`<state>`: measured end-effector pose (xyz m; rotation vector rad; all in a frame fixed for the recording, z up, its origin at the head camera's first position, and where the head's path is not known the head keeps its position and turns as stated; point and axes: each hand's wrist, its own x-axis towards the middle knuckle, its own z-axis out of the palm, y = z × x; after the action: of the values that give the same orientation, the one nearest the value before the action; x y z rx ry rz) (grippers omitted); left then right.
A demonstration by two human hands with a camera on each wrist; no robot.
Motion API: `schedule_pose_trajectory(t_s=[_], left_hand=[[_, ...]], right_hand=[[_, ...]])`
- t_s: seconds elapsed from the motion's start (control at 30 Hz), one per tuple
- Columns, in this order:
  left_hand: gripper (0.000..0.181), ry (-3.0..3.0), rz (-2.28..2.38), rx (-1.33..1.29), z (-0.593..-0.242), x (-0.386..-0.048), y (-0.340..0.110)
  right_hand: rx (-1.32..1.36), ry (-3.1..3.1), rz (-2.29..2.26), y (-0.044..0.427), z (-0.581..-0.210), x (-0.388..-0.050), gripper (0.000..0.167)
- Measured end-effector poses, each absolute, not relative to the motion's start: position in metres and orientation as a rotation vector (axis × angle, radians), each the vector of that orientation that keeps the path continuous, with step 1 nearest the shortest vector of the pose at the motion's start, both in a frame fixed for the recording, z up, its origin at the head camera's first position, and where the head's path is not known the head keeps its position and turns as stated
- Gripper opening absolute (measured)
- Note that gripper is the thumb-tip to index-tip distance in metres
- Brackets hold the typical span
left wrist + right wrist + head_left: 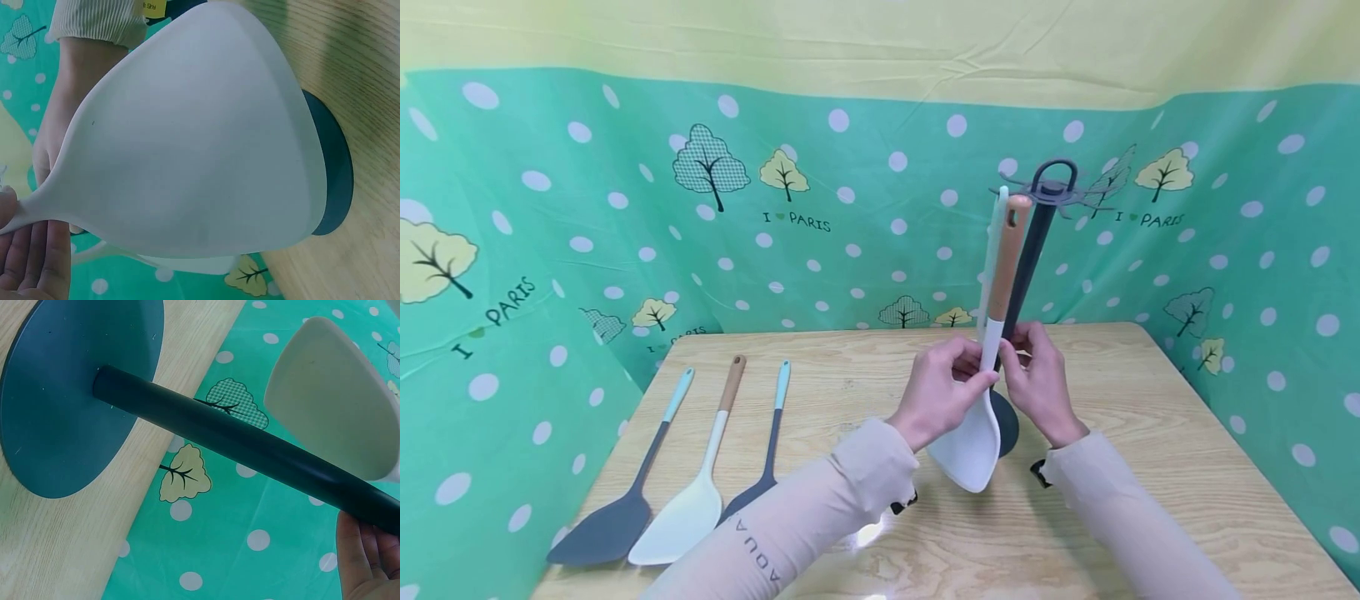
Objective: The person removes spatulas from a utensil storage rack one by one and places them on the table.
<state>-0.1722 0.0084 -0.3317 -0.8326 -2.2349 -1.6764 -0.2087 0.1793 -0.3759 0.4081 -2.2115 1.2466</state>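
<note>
My left hand (943, 387) pinches the neck of a white spatula (966, 450) with a wooden-coloured handle, its blade pointing down. That blade (194, 137) fills most of the left wrist view. Just right of it, my right hand (1041, 379) holds the dark pole of a utensil stand (1030, 258). The stand has a round base (75, 406), hooks and a top loop. A mint-handled utensil (992, 250) is upright behind the spatula, up by the hooks; its lower part is mostly hidden. In the right wrist view, a pale utensil head (331, 400) shows beside the pole.
At the table's left lie a dark spatula with a mint handle (610, 521), a white spatula with a brown handle (688, 508) and another dark mint-handled utensil (771, 450), partly behind my left sleeve. Green dotted cloth (842, 200) hangs behind the wooden table (1105, 367).
</note>
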Motion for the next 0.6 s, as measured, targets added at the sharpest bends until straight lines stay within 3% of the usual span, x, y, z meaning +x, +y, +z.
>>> schedule_pose_trajectory(t_s=[0.6], left_hand=[[0.017, -2.233, -1.633, -0.867, -0.3314, -0.1679, 0.0102]], right_hand=[[0.388, -2.218, 1.228, 0.179, -0.3771, -0.2085, 0.016]])
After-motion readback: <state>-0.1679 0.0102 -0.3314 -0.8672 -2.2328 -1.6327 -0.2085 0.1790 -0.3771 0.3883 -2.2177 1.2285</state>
